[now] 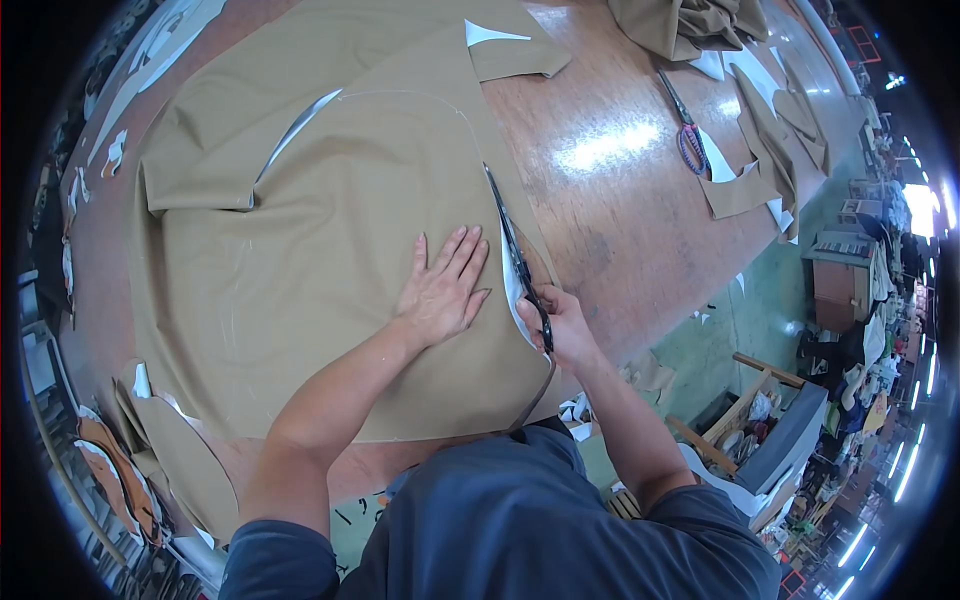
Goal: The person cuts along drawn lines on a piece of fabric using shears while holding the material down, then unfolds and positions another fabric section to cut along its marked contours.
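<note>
A large sheet of tan upholstery material (300,300) with a white underside lies over the table, with faint chalk lines on it. My left hand (443,288) rests flat on this sheet, fingers spread, just left of the cut. My right hand (560,325) is closed around the handles of black scissors (513,245). Their blades point away from me, along a cut edge at the right of the sheet. A narrow tan strip (520,225) lies to the right of the blades. White underside shows in the gap beside the scissors.
A second pair of scissors (688,135) lies at the right of the wooden table (600,220), near tan offcuts (745,195). Bunched tan material (690,25) sits at the far edge. More cut pieces (185,455) are at lower left. A wooden-framed bin (745,425) stands right of me.
</note>
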A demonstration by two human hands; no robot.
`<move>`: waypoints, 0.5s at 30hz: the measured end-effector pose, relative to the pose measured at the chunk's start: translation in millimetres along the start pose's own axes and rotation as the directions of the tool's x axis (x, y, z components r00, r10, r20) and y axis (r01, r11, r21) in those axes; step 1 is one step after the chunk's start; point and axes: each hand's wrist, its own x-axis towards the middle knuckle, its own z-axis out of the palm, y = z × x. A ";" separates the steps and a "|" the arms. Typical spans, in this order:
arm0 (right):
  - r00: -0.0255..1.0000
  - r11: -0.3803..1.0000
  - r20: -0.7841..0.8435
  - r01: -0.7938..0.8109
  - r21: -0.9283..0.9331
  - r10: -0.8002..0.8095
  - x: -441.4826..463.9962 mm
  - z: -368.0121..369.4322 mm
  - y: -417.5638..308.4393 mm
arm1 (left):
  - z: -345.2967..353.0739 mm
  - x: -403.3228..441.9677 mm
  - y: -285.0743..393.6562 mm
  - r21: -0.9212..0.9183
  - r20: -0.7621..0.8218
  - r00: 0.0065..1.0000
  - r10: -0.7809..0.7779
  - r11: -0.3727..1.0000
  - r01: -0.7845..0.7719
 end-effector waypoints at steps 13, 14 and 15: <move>0.998 1.000 -0.060 0.005 -0.024 -0.007 11.1 15.8 -9.6 | 1.8 -2.4 -0.5 0.002 -0.009 1.000 0.007 1.000 -0.007; 0.998 1.000 -0.066 0.008 -0.012 -0.008 11.5 16.6 -7.9 | 1.8 -2.5 -0.5 -0.001 -0.008 1.000 0.006 1.000 -0.006; 0.997 1.000 -0.072 0.010 0.000 -0.010 11.2 17.3 -7.6 | 1.6 -2.6 -0.1 -0.005 -0.008 1.000 0.004 1.000 -0.005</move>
